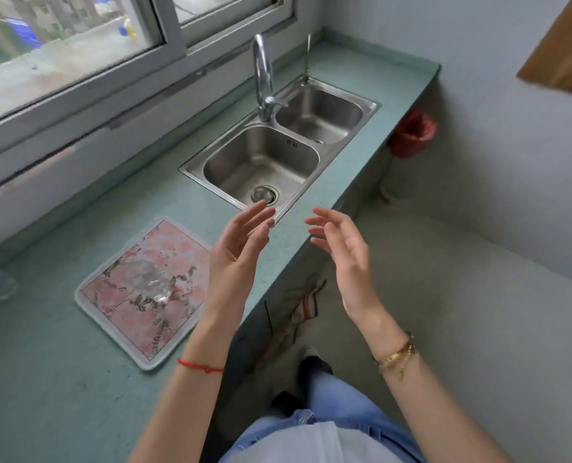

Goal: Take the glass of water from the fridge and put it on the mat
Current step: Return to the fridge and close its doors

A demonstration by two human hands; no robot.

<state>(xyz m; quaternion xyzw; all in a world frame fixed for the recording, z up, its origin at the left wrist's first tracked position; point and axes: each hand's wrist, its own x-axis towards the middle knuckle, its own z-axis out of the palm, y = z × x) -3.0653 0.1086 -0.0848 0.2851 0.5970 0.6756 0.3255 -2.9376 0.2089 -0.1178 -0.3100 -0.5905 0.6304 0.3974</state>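
Note:
A clear glass (pixel 149 283) stands upright near the middle of a pink floral mat (pixel 117 315) with a white border, which lies on the green counter. Whether the glass holds water I cannot tell. My left hand (pixel 239 248) hovers open just right of the mat, over the counter's front edge, palm facing right, and holds nothing. Raised to the same height, my right hand (pixel 339 248) is open beyond the counter's edge, palm facing left, empty. No fridge is in view.
A steel double sink (pixel 368 108) with a tall tap (pixel 263 75) is set into the green counter (pixel 44 379) beyond my hands. A window runs along the back wall. A red bag (pixel 411 133) hangs below the counter's far end. Grey floor lies to the right.

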